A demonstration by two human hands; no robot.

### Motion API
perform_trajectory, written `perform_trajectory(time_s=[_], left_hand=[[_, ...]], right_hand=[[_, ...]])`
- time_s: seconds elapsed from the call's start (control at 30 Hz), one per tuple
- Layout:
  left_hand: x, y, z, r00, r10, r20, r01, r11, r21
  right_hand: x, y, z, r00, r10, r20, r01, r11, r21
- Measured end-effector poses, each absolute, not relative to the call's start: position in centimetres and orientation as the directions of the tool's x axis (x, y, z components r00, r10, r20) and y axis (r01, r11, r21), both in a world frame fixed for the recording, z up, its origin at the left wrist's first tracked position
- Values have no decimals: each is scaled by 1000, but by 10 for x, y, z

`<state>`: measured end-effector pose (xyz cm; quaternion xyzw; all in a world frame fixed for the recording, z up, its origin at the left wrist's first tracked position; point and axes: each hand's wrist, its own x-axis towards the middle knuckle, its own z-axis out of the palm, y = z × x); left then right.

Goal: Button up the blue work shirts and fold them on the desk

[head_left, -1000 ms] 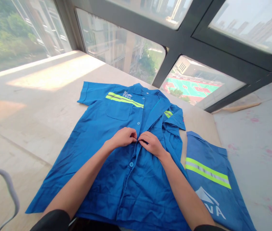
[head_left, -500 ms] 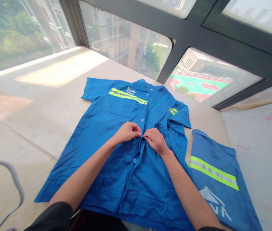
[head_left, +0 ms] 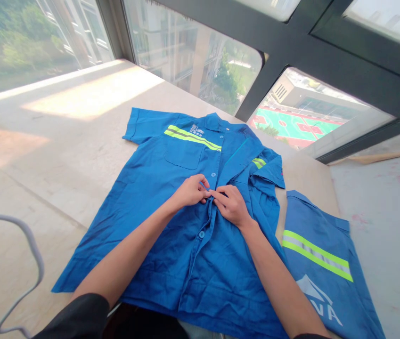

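A blue short-sleeved work shirt [head_left: 150, 197] with yellow and silver reflective bands lies front side up, its collar toward the window. My left hand [head_left: 193, 190] pinches the edge of the shirt's front placket about halfway down. Facing it, my right hand [head_left: 231, 205] pinches the other front edge, and the fingertips of both hands meet. Whatever button sits between them is hidden by my fingers. One button [head_left: 213, 174] shows just above my hands and another button [head_left: 201, 234] below them. Above my hands the right front panel is folded back at the chest.
A folded blue garment [head_left: 314, 221] with a reflective band and white print lies to the right. The pale tabletop [head_left: 61, 165] runs up to the dark window frame [head_left: 291, 42]. A grey cable [head_left: 39, 254] loops at the left, and a flowered white surface [head_left: 390, 226] borders the right.
My fingers have shifted slightly at the placket; the left fingers are raised a little and the right index finger reaches further toward the left thumb. The camera view has moved slightly.
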<state>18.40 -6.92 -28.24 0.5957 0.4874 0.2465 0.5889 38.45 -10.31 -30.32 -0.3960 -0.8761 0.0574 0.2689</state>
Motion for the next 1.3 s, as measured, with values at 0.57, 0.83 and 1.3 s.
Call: perform_trajectory(time_s=[0.57,0.83,1.3], left_hand=[[181,-80,-258,461,863,-206,612,-141,778],[198,-102,-249,355,928,-112,793,-235,563],[199,-109,-263,245,967,-69,722,-135,679]], right_hand=[[377,-97,-304,-644,688,334,671,718,-186],[379,-97,-305,-641,675,367,664,726,-176],[385,-85,-314,-584,687,432,532,726,-436]])
